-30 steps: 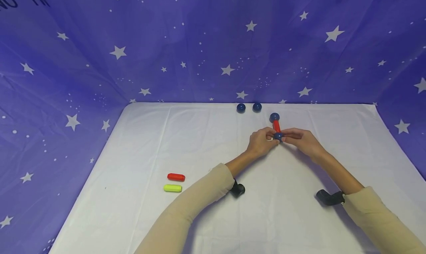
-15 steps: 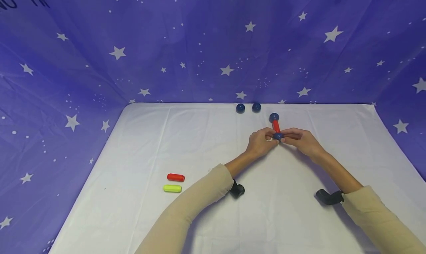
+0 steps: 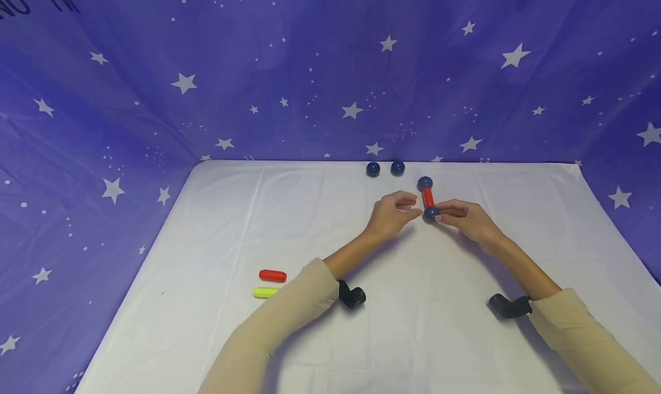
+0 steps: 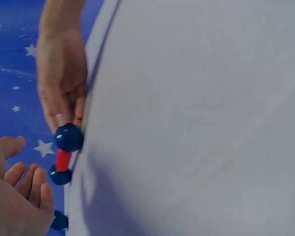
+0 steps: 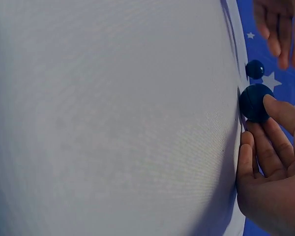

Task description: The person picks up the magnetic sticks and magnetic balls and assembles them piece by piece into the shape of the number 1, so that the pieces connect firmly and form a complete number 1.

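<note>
A red rod (image 3: pixel 428 197) joins two dark blue balls, a far one (image 3: pixel 425 183) and a near one (image 3: pixel 431 214); the piece lies on the white cloth right of centre. My right hand (image 3: pixel 472 222) pinches the near ball from the right, its thumb (image 5: pixel 283 112) on the ball's surface and its fingers behind. Just left of the piece, my left hand (image 3: pixel 391 215) holds nothing, fingers loosely bent and apart from the ball. In the left wrist view, a gap shows between the left hand (image 4: pixel 19 199) and the red rod (image 4: pixel 63 161).
Two loose blue balls, one (image 3: pixel 373 169) beside another (image 3: pixel 397 168), sit at the cloth's back edge. A loose red rod (image 3: pixel 272 275) and a yellow-green rod (image 3: pixel 265 292) lie at left, the latter partly behind the left sleeve (image 3: pixel 289 308). Star-patterned blue fabric (image 3: pixel 310 67) rises behind.
My left hand has let go of the near blue ball and drawn back to the left, its sleeve now covering part of the yellow-green rod. My right hand stays at the ball.
</note>
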The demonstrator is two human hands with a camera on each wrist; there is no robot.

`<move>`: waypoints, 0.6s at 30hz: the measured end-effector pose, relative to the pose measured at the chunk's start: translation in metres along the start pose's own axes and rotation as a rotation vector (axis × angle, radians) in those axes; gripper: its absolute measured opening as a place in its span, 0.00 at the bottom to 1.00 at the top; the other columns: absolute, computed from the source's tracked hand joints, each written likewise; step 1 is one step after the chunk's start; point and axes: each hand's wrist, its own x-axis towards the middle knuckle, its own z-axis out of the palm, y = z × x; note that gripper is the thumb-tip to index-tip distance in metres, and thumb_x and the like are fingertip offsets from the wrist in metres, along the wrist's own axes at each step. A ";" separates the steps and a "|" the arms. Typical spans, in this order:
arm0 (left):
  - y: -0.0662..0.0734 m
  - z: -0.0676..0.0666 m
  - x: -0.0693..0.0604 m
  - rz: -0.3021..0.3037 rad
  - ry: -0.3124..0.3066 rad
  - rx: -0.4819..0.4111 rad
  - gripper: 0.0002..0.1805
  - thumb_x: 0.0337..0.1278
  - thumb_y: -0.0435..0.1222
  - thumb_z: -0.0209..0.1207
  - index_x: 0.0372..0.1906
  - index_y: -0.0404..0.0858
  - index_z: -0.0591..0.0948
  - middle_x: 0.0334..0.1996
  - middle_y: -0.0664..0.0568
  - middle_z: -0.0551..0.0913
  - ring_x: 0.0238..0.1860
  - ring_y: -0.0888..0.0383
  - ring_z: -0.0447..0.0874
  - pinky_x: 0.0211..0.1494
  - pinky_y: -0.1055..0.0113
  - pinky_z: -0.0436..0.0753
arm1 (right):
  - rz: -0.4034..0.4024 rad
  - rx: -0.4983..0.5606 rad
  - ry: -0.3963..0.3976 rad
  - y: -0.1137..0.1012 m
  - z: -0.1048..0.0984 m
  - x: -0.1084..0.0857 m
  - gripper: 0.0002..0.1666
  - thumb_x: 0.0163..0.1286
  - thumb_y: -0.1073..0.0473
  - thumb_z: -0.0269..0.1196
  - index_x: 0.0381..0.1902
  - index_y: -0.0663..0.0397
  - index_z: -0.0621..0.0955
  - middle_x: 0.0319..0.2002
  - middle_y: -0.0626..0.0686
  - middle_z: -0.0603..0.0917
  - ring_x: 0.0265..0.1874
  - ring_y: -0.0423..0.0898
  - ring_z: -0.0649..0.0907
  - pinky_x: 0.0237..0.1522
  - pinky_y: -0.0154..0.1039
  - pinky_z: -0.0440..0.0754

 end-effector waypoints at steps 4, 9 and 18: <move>0.005 -0.019 -0.010 -0.006 0.009 -0.039 0.18 0.59 0.35 0.68 0.54 0.35 0.83 0.48 0.49 0.87 0.47 0.60 0.85 0.47 0.75 0.79 | 0.018 -0.013 0.004 0.001 0.000 0.001 0.31 0.68 0.48 0.68 0.62 0.61 0.77 0.58 0.66 0.80 0.62 0.61 0.74 0.65 0.61 0.62; 0.009 -0.045 -0.024 -0.012 0.012 -0.061 0.18 0.60 0.35 0.68 0.55 0.37 0.83 0.48 0.50 0.87 0.47 0.60 0.84 0.47 0.73 0.80 | 0.027 -0.005 0.002 0.001 0.001 0.000 0.31 0.69 0.49 0.68 0.62 0.61 0.77 0.59 0.66 0.79 0.63 0.61 0.73 0.65 0.61 0.62; 0.006 -0.095 -0.047 0.038 0.044 -0.057 0.18 0.62 0.35 0.66 0.56 0.36 0.82 0.49 0.47 0.86 0.50 0.59 0.83 0.54 0.67 0.78 | 0.030 -0.007 -0.009 -0.002 -0.001 -0.001 0.32 0.68 0.48 0.68 0.63 0.61 0.77 0.59 0.66 0.79 0.64 0.61 0.72 0.65 0.62 0.62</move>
